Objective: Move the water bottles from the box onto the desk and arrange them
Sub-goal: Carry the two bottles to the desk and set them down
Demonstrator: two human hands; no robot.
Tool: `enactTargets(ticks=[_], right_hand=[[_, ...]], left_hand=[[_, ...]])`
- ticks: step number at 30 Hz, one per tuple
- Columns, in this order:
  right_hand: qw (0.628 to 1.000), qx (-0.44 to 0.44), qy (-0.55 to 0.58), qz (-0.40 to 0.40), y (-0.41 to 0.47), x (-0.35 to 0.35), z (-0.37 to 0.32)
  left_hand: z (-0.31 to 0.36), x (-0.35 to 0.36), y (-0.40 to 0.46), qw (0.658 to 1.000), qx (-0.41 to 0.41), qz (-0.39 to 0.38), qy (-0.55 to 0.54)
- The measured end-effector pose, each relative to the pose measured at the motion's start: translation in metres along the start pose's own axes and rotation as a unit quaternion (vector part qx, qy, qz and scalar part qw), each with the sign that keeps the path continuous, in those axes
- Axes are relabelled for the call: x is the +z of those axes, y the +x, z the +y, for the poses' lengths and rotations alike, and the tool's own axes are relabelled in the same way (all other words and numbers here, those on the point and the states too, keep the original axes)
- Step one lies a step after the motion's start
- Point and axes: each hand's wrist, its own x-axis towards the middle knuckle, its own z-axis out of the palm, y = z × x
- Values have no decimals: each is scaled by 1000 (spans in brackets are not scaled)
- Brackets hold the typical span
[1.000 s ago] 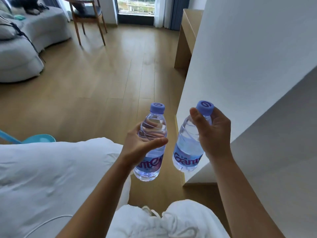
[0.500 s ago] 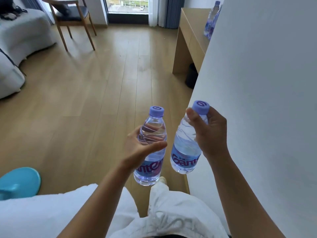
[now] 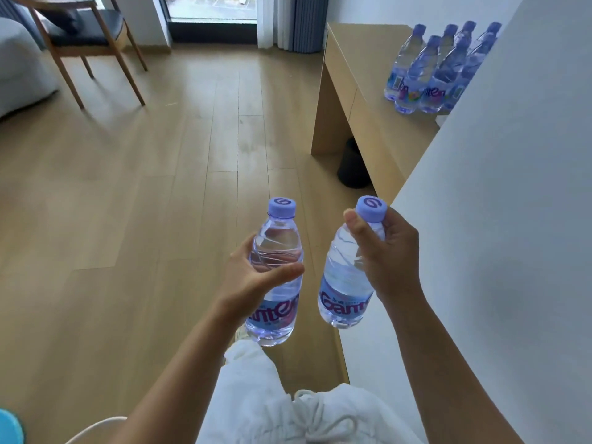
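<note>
- Hands raised over a wooden floor (image 3: 153,193), each carrying a water bottle.
- Left hand (image 3: 253,277) wraps the middle of the left bottle (image 3: 275,270), thumb across its front, cap up.
- Right hand (image 3: 384,254) clasps the right bottle (image 3: 344,283) at its neck; the body hangs tilted below the fingers.
- Ahead to the right, a cluster of bottles (image 3: 439,68) stands upright on the desk (image 3: 362,59).

A: How many bottles are in the hands?
B: Two, one in the left hand (image 3: 256,277) and one in the right hand (image 3: 389,254).
A: And on the desk (image 3: 358,62)?
B: A cluster of bottles (image 3: 429,75); I count at least six caps, though the wall hides part of it.
A: Chairs?
B: One chair (image 3: 80,36).
</note>
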Motion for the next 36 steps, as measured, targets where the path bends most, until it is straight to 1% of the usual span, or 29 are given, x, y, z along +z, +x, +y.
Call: enactTargets(ticks=[2, 4, 11, 16, 20, 24, 28, 31, 36], right_hand=[[1000, 8, -8, 8, 32, 16, 10], [999, 18, -17, 36, 70, 36, 20], [991, 28, -9, 128, 190, 99, 29], [981, 46, -28, 185, 239, 111, 43], [966, 61, -45, 247, 279, 103, 60], [948, 79, -69, 301, 323, 80, 84], [924, 105, -61, 362, 377, 44, 113], [904, 115, -76, 404, 419, 12, 133], [879, 134, -118, 442, 475, -37, 165]], left_hand=[[2, -8, 40, 1000, -1, 1, 3], [8, -20, 88, 1000, 5, -11, 7], [69, -60, 255, 994, 44, -96, 39], [83, -48, 339, 987, 44, -149, 36], [77, -15, 391, 977, 44, -203, 51], [75, 29, 439, 964, 38, -253, 70], [84, 85, 489, 949, 47, -298, 87], [91, 131, 526, 940, 40, -324, 100], [95, 207, 569, 926, 44, -349, 133]])
